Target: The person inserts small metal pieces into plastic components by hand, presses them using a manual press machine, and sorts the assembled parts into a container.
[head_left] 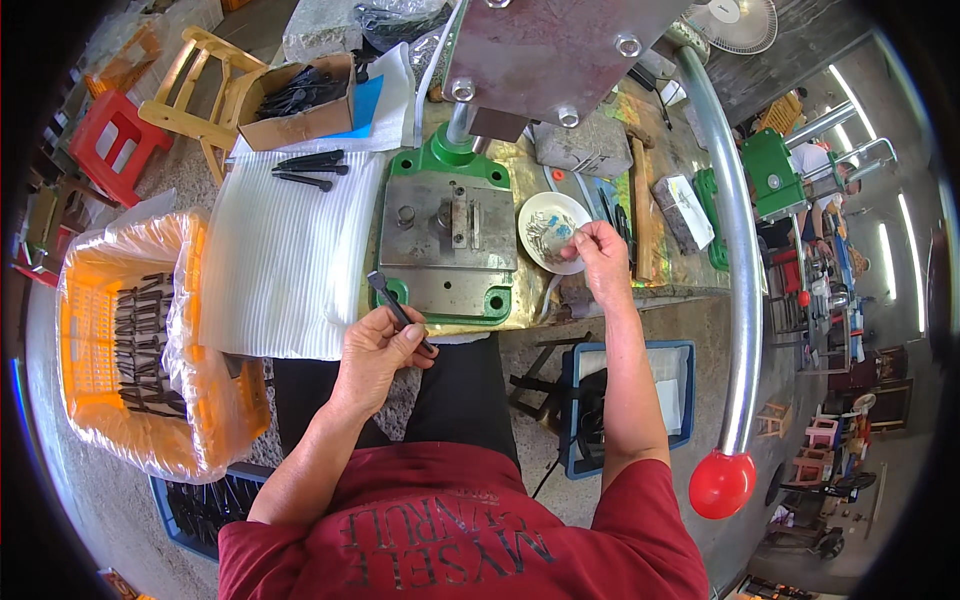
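Observation:
My left hand (380,352) is closed around a slim black handle-like part (390,297), its wider end tilted up toward the press. At the edge of a white bowl (530,208), the fingers of my right hand (601,255) are pinched together; anything between them is too small to make out. Small metal pins (545,238) and some blue bits lie in the bowl. Between my hands is the green base (440,153) of a hand press, bearing a steel plate (445,262) with a small block fixture (466,218) on it.
Several black parts (310,160) lie on white foam sheet (285,250). A cardboard box (300,125) of similar parts stands behind. An orange, plastic-lined basket (90,345) is at left. The press lever (735,250) with its red knob (722,484) hangs at right. A blue crate (572,400) sits below.

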{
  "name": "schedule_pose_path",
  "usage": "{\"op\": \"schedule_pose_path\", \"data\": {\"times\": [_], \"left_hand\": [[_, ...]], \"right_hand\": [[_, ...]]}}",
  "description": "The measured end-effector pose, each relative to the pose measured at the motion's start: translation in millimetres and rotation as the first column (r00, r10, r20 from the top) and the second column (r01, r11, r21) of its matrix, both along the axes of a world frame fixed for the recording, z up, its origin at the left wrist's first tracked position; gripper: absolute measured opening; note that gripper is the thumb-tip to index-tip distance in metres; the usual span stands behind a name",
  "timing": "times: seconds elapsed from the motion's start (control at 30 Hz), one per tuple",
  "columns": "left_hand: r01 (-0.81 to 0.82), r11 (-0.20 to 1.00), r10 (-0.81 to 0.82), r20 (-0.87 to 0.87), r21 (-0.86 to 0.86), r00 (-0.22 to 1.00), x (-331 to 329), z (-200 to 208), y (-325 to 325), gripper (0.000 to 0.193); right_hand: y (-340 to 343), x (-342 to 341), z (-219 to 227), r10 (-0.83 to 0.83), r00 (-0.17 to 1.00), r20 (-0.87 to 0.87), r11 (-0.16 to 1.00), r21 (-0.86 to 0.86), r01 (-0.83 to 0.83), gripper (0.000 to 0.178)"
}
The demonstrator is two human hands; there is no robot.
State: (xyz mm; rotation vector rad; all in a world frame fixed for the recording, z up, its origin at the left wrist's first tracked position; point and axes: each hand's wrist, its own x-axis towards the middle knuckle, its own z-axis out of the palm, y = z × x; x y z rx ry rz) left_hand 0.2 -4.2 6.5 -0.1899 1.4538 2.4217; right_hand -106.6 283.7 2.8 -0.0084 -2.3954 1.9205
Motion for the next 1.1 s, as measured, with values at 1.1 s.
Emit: {"op": "schedule_pose_path", "data": {"times": [1.1], "left_hand": [[0.001,1.0,-0.001,0.006,0.02,1.0,2.1,-4.5,3.3,0.011]], "right_hand": [[-19.4,-13.0,9.9,0.317,0.948,0.015,0.108,0.993,-0.052,0.014]]}}
